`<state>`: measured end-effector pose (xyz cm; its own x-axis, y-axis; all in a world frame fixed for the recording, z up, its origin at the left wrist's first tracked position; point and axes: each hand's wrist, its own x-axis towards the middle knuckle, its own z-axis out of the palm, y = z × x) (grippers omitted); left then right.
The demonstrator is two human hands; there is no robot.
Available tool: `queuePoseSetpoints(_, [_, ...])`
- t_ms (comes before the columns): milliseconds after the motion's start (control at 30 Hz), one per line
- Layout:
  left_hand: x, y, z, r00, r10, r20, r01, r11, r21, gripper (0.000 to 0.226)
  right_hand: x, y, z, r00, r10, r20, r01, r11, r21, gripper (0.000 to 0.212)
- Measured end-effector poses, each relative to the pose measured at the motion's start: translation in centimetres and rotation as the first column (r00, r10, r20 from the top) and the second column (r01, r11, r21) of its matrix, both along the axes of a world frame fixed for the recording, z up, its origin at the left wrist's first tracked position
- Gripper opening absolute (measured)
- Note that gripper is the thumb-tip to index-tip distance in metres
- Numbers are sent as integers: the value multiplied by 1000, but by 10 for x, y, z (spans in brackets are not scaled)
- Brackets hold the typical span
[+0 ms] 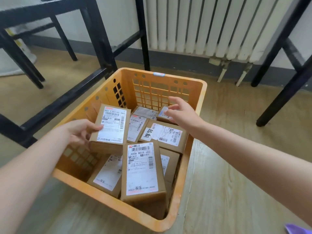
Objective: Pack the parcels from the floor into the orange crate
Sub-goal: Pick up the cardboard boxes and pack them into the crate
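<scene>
Parcels — small brown cardboard boxes with white shipping labels — already lie packed in the orange crate (199,102), which stands on the wood-look floor (236,166) before a white radiator (202,24). The left hand (79,132) holds one labelled parcel (111,127) by its near-left edge, thumb on the label, fingers beneath, tilted above the crate's left side. The right hand (182,112) hovers with fingers spread and empty over a small box (164,114) in the far corner. These boxes look stiff and probably light; gripping across the short sides should hold best — the glossy labels may be slippery.
</scene>
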<state>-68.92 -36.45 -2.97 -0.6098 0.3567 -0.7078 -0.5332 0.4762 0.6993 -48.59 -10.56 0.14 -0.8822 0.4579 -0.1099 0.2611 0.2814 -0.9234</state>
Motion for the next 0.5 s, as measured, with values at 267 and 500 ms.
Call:
queuePoseSetpoints(267, [20,2,-4,997,67,31,-71,989,127,57,2,-41,-6,698,561,444,-714,509,480,74])
queuePoseSetpoints(500, [9,-12,1,999,50,-17,-48,995,84,65,10,-82,-23,555,288,780,-832,186,523,136])
